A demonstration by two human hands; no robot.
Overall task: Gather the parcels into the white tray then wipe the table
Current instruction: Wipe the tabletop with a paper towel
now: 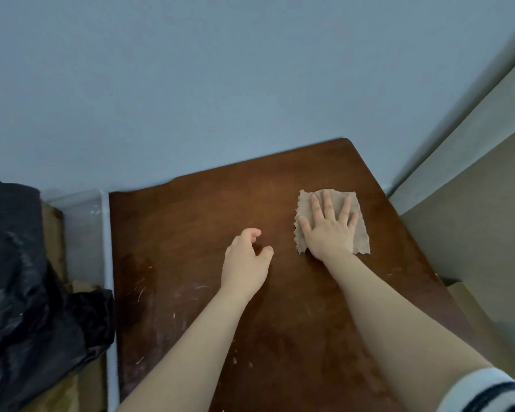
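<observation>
The right hand [329,233] has its fingers [327,203] straight and spread, pressing flat on the cloth [361,239]. The left hand [244,263] hovers near it, fingers loosely curled and holding nothing. The cloth looks thin, limp and light and would probably bunch, so broad palm pressure suits it. It is tan and ragged-edged, and lies near the tabletop's [191,218] far right corner.

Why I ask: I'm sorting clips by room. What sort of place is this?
Likely a plain indoor corner, perhaps a home or storeroom: a scratched wooden table against a bare blue-grey wall, and a white tray holding a black plastic bag beside it.
</observation>
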